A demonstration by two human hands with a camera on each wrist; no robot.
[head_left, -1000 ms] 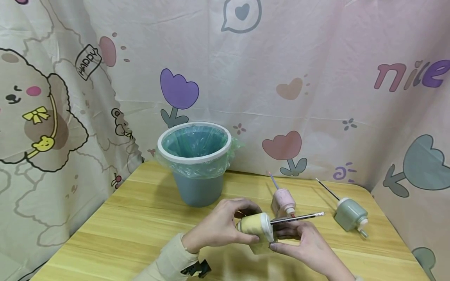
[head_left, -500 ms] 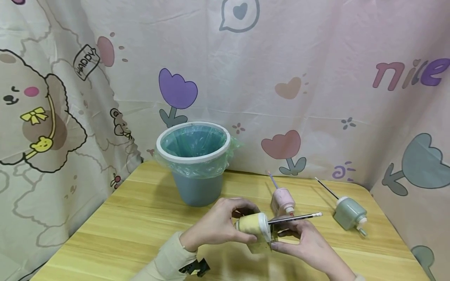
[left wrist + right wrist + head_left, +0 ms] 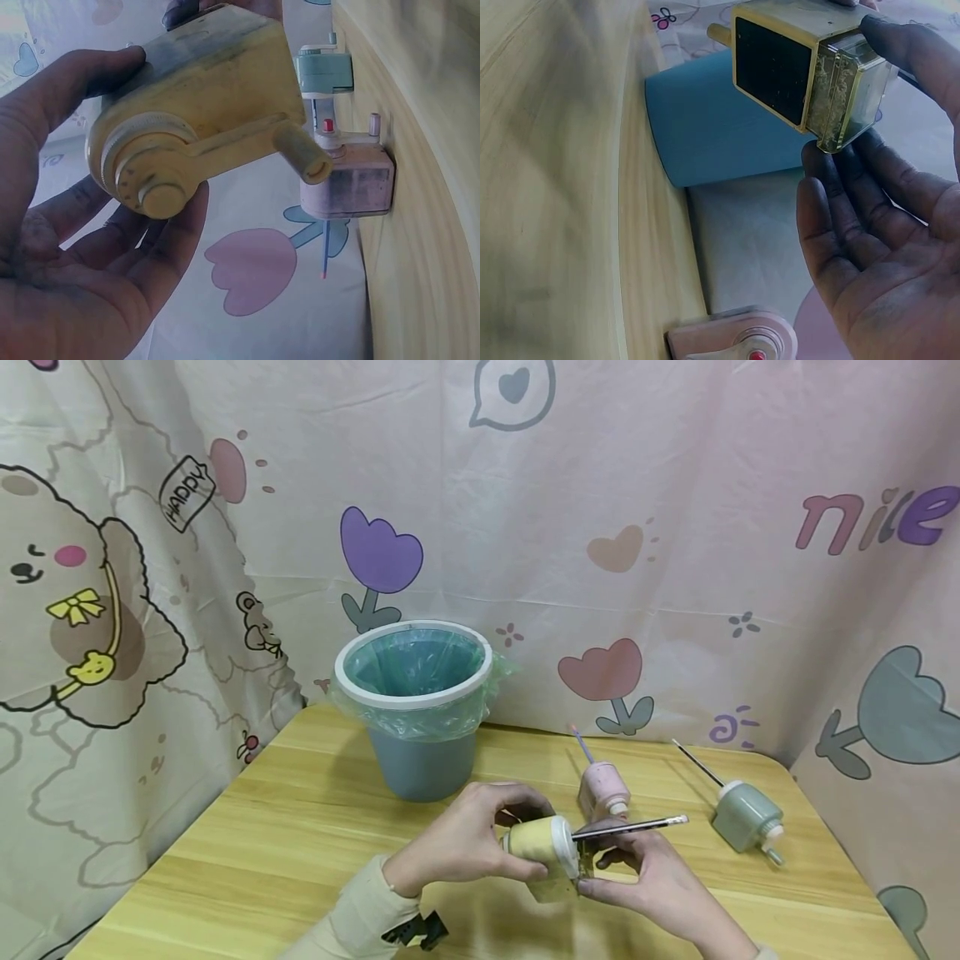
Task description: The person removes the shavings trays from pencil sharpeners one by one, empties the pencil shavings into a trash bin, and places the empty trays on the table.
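A yellow hand-crank pencil sharpener (image 3: pixel 534 842) is tilted on its side above the table, with a dark striped pencil (image 3: pixel 630 828) sticking out to the right. My left hand (image 3: pixel 468 839) grips its body, thumb on one side and fingers on the other. The left wrist view shows its crank handle (image 3: pixel 240 142) close up. With thumb and fingertips, my right hand (image 3: pixel 660 885) pinches the clear shavings drawer (image 3: pixel 855 90), which sticks partly out of the body and has shavings inside. Dark smudges mark the fingertips of both hands.
A grey-blue bin (image 3: pixel 427 768) with a green plastic liner stands at the back left. Behind the right hand lie a pink sharpener (image 3: pixel 603 783) and a grey-green sharpener (image 3: pixel 748 818), each holding a pencil. A printed curtain (image 3: pixel 675 468) hangs behind the wooden table (image 3: pixel 285 827).
The clear drawer shows slightly more between the yellow body and my right fingers than a second ago. Both hands otherwise keep nearly the same place.
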